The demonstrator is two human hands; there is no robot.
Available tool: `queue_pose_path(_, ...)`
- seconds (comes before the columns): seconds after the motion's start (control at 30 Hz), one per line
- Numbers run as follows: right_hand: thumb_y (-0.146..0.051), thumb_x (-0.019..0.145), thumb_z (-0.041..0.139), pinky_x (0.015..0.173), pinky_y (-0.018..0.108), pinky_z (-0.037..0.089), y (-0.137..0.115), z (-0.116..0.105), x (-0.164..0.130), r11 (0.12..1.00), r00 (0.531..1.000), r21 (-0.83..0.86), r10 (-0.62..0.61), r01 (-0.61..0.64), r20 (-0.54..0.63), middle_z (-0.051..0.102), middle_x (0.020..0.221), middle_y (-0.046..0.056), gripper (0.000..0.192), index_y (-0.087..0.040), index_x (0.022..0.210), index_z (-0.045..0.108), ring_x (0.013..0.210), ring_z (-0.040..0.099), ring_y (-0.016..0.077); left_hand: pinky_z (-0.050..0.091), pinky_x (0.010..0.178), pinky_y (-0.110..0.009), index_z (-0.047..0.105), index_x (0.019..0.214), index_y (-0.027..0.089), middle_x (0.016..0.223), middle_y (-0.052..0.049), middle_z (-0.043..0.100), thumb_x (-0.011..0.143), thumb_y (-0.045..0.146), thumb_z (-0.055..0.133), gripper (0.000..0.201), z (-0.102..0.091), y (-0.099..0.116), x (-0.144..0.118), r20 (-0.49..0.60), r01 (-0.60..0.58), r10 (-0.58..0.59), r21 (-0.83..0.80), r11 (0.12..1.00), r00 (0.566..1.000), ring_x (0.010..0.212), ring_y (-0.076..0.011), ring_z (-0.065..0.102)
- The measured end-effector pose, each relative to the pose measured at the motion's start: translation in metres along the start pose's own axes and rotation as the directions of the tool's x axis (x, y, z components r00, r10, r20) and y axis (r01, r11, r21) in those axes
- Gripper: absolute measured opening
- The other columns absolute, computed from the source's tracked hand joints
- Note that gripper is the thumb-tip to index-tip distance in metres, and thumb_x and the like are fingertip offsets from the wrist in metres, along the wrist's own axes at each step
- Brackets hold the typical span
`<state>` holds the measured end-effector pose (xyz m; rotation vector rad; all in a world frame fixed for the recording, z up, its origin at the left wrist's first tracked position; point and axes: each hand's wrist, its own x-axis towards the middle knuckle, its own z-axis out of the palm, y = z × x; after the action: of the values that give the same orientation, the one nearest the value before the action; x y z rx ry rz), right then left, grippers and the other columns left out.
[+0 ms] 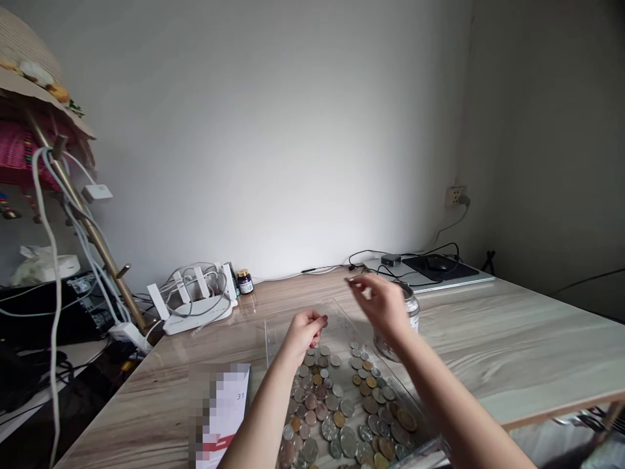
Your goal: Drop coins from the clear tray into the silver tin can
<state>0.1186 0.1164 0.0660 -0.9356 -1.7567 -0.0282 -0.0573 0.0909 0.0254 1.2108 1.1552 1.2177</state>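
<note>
Many loose coins [347,408] of silver, copper and brass colour lie in a shallow clear plastic tray [267,339]. Above the tray's far part, my left hand [305,333] is closed in a pinch, with what looks like a coin at its fingertips. Higher and to the right, my right hand [383,305] pinches a small coin [348,281], seen almost edge-on, between thumb and forefinger. Behind my right hand and wrist stands an open metal can [413,306], partly hidden by them; its contents do not show.
Left of the tray lies a paper booklet [234,397], partly blurred. A white router [198,316] with cables and a small dark jar [245,281] stand at the back left. A laptop [459,280] bearing a mouse [437,264] lies at the back right.
</note>
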Motion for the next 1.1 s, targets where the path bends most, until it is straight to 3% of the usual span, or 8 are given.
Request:
queue_pose_path(0.07, -0.032, 0.081, 0.047, 0.060, 0.026, 0.038, 0.013, -0.025, 0.008, 0.963, 0.991, -0.266, 0.013, -0.048, -0.131, 0.063, 0.081, 0.006, 0.023, -0.018, 0.077, 0.065, 0.075, 0.052, 0.0170, 0.008, 0.035, -0.018, 0.040, 0.061, 0.018, 0.040, 0.010, 0.035, 0.061, 0.042, 0.065, 0.034, 0.000, -0.002, 0.001, -0.008, 0.001, -0.001, 0.004, 1.000, 1.000, 0.030, -0.0010, 0.025)
queue_pose_path(0.17, -0.029, 0.078, 0.048, 0.064, 0.029, 0.036, 0.039, -0.044, 0.015, 0.854, 0.995, -0.516, 0.021, -0.066, -0.093, 0.061, 0.088, 0.008, 0.023, -0.018, 0.070, 0.067, 0.085, 0.048, 0.0218, 0.008, 0.035, -0.018, 0.039, 0.061, 0.018, 0.041, 0.010, 0.036, 0.061, 0.040, 0.065, 0.034, -0.001, -0.003, 0.002, 0.003, 0.016, -0.016, -0.006, 1.000, 1.000, 0.030, -0.0008, 0.025)
queue_pose_path(0.3, -0.028, 0.072, 0.053, 0.066, 0.030, 0.035, 0.059, -0.039, 0.014, 0.812, 0.985, -0.578, 0.153, -0.080, 0.079, 0.060, 0.088, 0.007, 0.019, -0.018, 0.064, 0.067, 0.085, 0.047, 0.0226, 0.009, 0.035, -0.018, 0.040, 0.061, 0.018, 0.042, 0.010, 0.037, 0.061, 0.039, 0.064, 0.033, 0.000, -0.002, 0.003, 0.026, 0.031, -0.031, -0.001, 1.000, 0.999, 0.030, -0.0006, 0.025)
queue_pose_path(0.53, -0.034, 0.067, 0.059, 0.066, 0.035, 0.033, 0.054, -0.037, 0.016, 0.725, 0.915, -0.639, 0.395, -0.258, 0.079, 0.060, 0.087, 0.007, 0.017, -0.020, 0.062, 0.067, 0.086, 0.048, 0.0255, 0.007, 0.035, -0.018, 0.040, 0.061, 0.018, 0.043, 0.009, 0.037, 0.063, 0.034, 0.061, 0.027, 0.002, 0.001, 0.000, 0.029, 0.073, -0.073, 0.007, 0.997, 0.997, 0.031, -0.0010, 0.027)
queue_pose_path(0.8, -0.034, 0.067, 0.059, 0.067, 0.036, 0.035, 0.058, -0.038, 0.013, 0.784, 0.956, -0.580, 0.293, -0.223, 0.028, 0.060, 0.080, 0.007, 0.018, -0.019, 0.059, 0.065, 0.082, 0.049, 0.0248, 0.007, 0.035, -0.018, 0.040, 0.062, 0.017, 0.046, 0.008, 0.039, 0.066, 0.028, 0.057, 0.020, 0.003, 0.006, -0.002, 0.049, 0.105, -0.106, 0.003, 0.994, 0.993, 0.032, -0.0010, 0.029)
queue_pose_path(0.97, -0.030, 0.081, 0.047, 0.067, 0.029, 0.039, 0.025, -0.022, 0.004, 0.969, 0.973, -0.244, -0.028, -0.029, -0.230, 0.059, 0.084, 0.008, 0.023, -0.017, 0.085, 0.065, 0.076, 0.052, 0.0161, 0.006, 0.035, -0.018, 0.045, 0.065, 0.016, 0.047, 0.008, 0.040, 0.063, 0.032, 0.061, 0.023, 0.002, 0.005, 0.000, 0.059, 0.130, -0.126, -0.055, 0.990, 0.990, 0.033, -0.0008, 0.032)
queue_pose_path(1.03, -0.029, 0.084, 0.044, 0.060, 0.023, 0.039, 0.008, -0.004, -0.004, 0.992, 0.993, -0.058, -0.115, 0.113, -0.030, 0.060, 0.076, 0.006, 0.024, -0.018, 0.088, 0.064, 0.066, 0.052, 0.0118, 0.006, 0.034, -0.017, 0.047, 0.065, 0.015, 0.046, 0.008, 0.039, 0.061, 0.035, 0.064, 0.027, 0.002, 0.005, 0.001, 0.041, 0.118, -0.115, -0.074, 0.990, 0.993, 0.032, -0.0006, 0.031)
queue_pose_path(1.1, -0.034, 0.082, 0.048, 0.054, 0.021, 0.037, -0.003, 0.017, -0.012, 0.983, 0.938, 0.090, -0.179, 0.160, 0.296, 0.061, 0.075, 0.004, 0.024, -0.019, 0.095, 0.063, 0.059, 0.051, 0.0098, 0.006, 0.034, -0.017, 0.049, 0.067, 0.015, 0.046, 0.008, 0.039, 0.059, 0.036, 0.067, 0.029, 0.001, 0.005, 0.003, 0.016, 0.108, -0.107, -0.093, 0.990, 0.994, 0.032, -0.0001, 0.030)
